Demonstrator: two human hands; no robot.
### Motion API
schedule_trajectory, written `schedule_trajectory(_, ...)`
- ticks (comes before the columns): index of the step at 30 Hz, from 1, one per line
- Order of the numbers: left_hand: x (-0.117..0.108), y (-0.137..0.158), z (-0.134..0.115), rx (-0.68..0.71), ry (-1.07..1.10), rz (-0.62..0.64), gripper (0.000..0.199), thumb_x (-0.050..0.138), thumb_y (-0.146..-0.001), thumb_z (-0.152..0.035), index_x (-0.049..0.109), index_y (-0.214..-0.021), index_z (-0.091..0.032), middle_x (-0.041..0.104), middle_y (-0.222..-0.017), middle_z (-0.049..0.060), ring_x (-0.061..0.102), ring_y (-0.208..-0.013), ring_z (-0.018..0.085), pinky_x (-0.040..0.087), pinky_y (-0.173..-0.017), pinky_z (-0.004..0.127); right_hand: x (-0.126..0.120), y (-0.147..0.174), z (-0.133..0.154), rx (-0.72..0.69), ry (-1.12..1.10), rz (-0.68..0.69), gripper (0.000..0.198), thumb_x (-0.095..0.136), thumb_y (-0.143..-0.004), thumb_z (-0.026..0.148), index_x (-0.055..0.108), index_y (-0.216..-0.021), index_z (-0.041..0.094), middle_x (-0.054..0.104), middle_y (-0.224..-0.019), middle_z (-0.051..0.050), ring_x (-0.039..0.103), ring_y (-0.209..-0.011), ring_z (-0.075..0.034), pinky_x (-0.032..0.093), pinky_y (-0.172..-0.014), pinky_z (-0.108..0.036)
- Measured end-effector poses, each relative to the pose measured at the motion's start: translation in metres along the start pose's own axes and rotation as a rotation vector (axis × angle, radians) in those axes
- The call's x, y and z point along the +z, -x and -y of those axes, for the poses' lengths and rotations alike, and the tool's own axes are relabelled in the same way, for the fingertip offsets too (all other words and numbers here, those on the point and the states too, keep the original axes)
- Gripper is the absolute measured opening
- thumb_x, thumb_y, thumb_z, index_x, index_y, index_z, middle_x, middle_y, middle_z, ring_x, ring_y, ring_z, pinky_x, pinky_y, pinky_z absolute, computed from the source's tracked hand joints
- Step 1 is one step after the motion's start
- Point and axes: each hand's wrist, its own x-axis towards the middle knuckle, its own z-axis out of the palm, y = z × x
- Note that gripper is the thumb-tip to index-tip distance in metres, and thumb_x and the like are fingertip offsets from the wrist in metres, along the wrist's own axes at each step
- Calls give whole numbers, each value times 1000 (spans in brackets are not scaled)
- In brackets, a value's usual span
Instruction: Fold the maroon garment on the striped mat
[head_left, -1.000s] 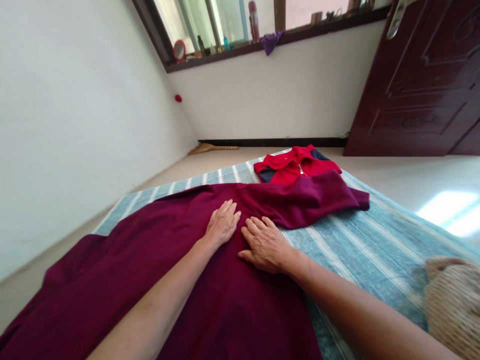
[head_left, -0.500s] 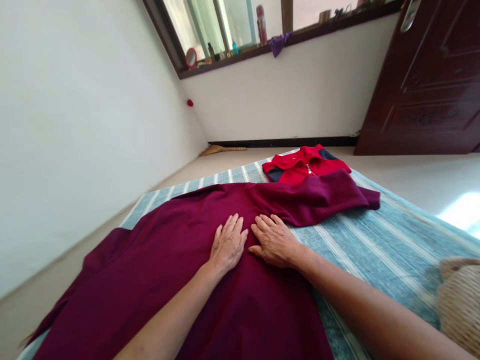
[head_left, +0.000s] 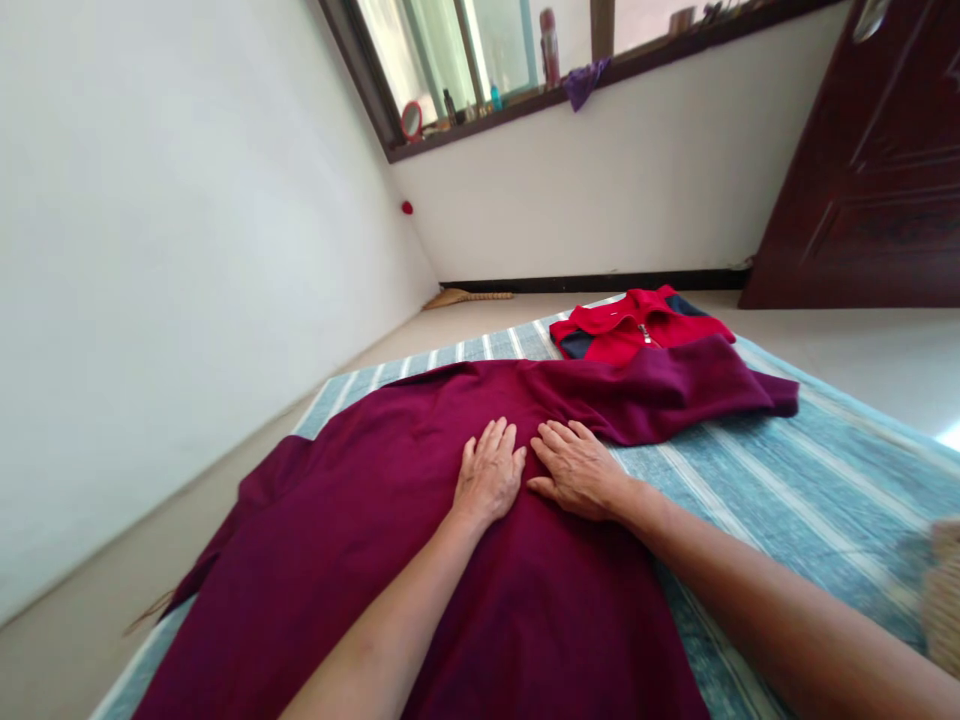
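1. Maroon garment (head_left: 360,520): spread on striped mat (head_left: 787,500), sleeve toward red jacket (head_left: 637,330).
2. Left hand (head_left: 489,478), right hand (head_left: 581,468): flat, fingers apart, gripping nothing, mid-garment.
3. Risk: palm drag bunches fabric, sleeve creases.

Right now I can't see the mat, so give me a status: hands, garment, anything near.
Left hand and right hand flat, open, side by side on the maroon garment. Garment spread on striped mat. Folded red jacket beyond its sleeve.

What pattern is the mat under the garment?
The mat is teal-blue with thin white stripes, clearest in the head view.
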Motion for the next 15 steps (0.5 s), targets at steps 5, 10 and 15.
schedule_trajectory(5, 4, 1, 0, 11, 14, -25, 46, 32, -96, -35, 42, -138, -19, 36, -149, 8, 29, -138, 22, 24, -112, 45, 2, 0, 0, -9, 28, 8, 53, 47, -93, 49, 52, -128, 9, 48, -134, -18, 40, -127, -29, 26, -106, -45)
schedule_trajectory(10, 8, 1, 1, 9, 32, -38, 47, 31, -96, -35, 42, -138, -19, 36, -149, 8, 29, -138, 21, 24, -112, 46, 4, 1, -1, -11, 48, 20, 52, 45, -94, 48, 52, -128, 10, 48, -135, -17, 41, -126, -28, 26, -106, -44)
schedule_trajectory(15, 10, 2, 0, 7, 57, -50, 47, 30, -96, -37, 42, -138, -21, 37, -149, 8, 29, -138, 21, 23, -112, 46, 5, 3, -2, -8, 53, 26, 52, 43, -94, 49, 51, -130, 12, 47, -137, -16, 39, -128, -28, 25, -106, -46)
